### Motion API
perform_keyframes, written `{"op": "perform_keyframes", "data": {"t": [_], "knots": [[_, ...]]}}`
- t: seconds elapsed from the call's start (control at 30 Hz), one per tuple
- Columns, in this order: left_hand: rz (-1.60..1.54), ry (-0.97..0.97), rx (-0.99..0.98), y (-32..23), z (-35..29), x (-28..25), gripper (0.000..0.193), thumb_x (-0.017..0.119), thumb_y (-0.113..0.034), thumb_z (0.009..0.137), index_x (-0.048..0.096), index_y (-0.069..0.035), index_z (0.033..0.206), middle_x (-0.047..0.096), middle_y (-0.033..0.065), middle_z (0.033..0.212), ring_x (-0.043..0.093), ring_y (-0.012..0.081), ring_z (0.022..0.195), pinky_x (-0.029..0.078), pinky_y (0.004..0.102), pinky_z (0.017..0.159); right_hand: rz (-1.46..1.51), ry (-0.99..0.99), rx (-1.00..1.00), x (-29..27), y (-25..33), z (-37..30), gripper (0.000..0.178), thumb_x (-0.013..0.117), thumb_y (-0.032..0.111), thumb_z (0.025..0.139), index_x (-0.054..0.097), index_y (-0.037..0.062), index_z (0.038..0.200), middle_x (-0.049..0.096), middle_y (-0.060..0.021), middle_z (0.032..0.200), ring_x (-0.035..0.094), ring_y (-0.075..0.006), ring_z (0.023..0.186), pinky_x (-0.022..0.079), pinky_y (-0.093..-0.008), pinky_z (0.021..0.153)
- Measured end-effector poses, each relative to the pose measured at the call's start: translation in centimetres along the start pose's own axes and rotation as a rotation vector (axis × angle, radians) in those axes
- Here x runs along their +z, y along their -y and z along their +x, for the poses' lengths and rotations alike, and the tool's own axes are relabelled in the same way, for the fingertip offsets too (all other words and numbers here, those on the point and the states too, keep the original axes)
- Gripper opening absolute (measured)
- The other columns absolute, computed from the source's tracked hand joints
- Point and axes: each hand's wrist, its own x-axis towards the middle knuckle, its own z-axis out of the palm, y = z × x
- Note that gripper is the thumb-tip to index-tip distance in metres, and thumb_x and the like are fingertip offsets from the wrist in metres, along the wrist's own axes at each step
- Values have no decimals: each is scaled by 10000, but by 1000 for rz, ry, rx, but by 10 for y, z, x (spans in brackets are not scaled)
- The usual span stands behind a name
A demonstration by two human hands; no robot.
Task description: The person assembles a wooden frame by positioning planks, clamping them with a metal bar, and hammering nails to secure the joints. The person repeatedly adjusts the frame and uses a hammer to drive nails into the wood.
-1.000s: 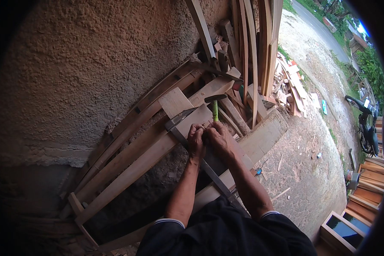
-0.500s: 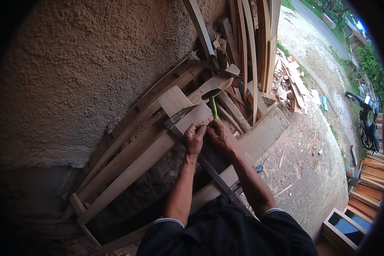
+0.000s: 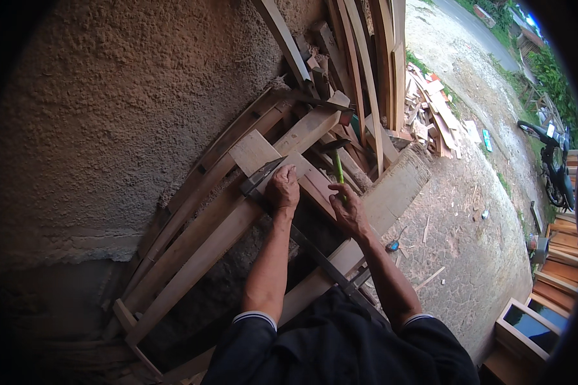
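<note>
My right hand (image 3: 349, 208) grips the green handle of a hammer (image 3: 339, 165), whose dark head points away from me. Close by on the left, my left hand (image 3: 282, 188) is closed with its fingertips together, over a light wooden beam (image 3: 309, 182). Whatever those fingers hold is too small or hidden to make out. Beneath the left wrist a long metal bar clamp (image 3: 315, 255) crosses a wooden frame (image 3: 199, 269), its far jaw (image 3: 253, 183) beside that hand. A short flat board (image 3: 253, 153) lies just past the jaw.
A rough wall (image 3: 128, 115) rises on the left, with curved wooden strips (image 3: 366, 70) leaning at the back. Another wide board (image 3: 398, 189) juts out to the right. Wood scraps (image 3: 433, 109), a blue tape measure (image 3: 392, 246) and a motorcycle (image 3: 554, 160) are on the ground beyond.
My hands have come apart: the right hand moved right and slightly nearer with the hammer, while the left stayed by the clamp jaw. The whole view has shifted a little.
</note>
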Motion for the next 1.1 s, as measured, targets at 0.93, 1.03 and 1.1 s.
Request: {"op": "perform_keyframes", "data": {"t": [0.93, 1.03, 1.1], "knots": [[176, -14, 108, 11, -3, 7, 220, 584, -253, 956, 727, -109, 1040, 730, 130, 1023, 698, 348, 928, 549, 452, 775, -467, 343, -153, -9, 26, -3, 658, 429, 58, 970, 254, 145, 1599, 605, -298, 945, 633, -461, 863, 497, -525, 787], [99, -1, 28, 9, -6, 6, 233, 576, -261, 954, 722, -95, 1027, 728, 143, 1024, 695, 362, 927, 546, 455, 772, -517, 400, -104, -9, 29, -5, 682, 435, 54, 959, 246, 161, 1605, 601, -298, 911, 632, -457, 825, 492, -530, 771], [75, -28, 38, 6, -7, 5, 247, 563, -274, 957, 723, -97, 1017, 727, 142, 1024, 693, 366, 924, 545, 457, 774, -505, 334, -163, -9, 30, -5, 690, 435, 49, 952, 246, 164, 1606, 601, -298, 887, 632, -458, 811, 489, -532, 764]]}}
